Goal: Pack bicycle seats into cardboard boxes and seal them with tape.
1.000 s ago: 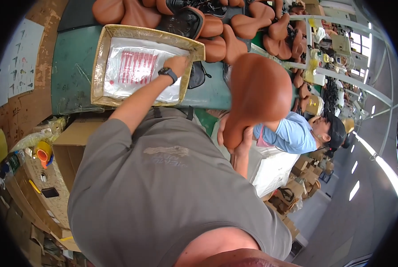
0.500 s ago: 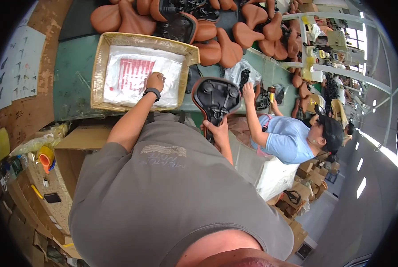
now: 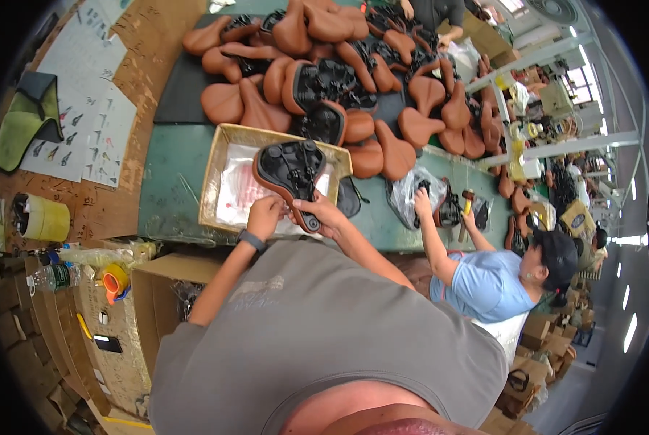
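Note:
A bicycle saddle (image 3: 288, 168) with a black underside and brown edges is held bottom up in front of my chest. My right hand (image 3: 327, 216) grips it around its narrow nose. My left hand (image 3: 265, 217) is beside the nose, its fingers pinched together close to the saddle's edge. What those fingers hold, if anything, is too small to make out. Behind the saddle, a shallow cardboard box (image 3: 210, 174) sits on the green table and contains white sheets with red print (image 3: 241, 185), partly covered by the saddle and my hands.
Many brown saddles (image 3: 263, 109) are piled across the table's far side. At right, a co-worker in a blue shirt (image 3: 484, 286) holds a hammer (image 3: 466, 210) near a plastic bag (image 3: 409, 192). An open carton (image 3: 157, 290) and an orange-and-yellow container (image 3: 114, 281) stand at left.
My left hand has left the sheets in the box and come to the saddle. The saddle, in my right hand, has moved left, over the box. The view has shifted too.

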`<state>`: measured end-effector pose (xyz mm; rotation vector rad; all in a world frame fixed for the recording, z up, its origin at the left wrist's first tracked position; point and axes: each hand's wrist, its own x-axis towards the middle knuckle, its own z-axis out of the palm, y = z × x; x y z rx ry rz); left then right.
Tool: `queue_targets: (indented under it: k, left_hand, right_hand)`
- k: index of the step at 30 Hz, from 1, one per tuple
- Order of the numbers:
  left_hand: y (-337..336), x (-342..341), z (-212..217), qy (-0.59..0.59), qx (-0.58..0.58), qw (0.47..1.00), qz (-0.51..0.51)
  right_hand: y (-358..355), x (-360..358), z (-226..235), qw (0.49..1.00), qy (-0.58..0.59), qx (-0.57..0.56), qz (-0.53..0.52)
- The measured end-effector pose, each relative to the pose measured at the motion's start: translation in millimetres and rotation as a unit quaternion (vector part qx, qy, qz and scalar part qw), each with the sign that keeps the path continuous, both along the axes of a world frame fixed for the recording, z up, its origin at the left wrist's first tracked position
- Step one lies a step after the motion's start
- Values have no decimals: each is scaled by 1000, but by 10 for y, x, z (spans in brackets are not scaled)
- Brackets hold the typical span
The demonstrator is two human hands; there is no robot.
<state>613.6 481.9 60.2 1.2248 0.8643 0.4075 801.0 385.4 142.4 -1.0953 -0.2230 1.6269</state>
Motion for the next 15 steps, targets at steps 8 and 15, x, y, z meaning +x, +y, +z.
queue_targets:
  k: [8, 15]
  left_hand:
    - [807, -818, 912, -136, -102, 952, 254]
    - [330, -108, 1041, 50, 190, 970, -143]
  right_hand:
    - [-308, 273, 354, 982, 136, 74, -104]
    - [18, 66, 787, 997, -14, 8, 72]
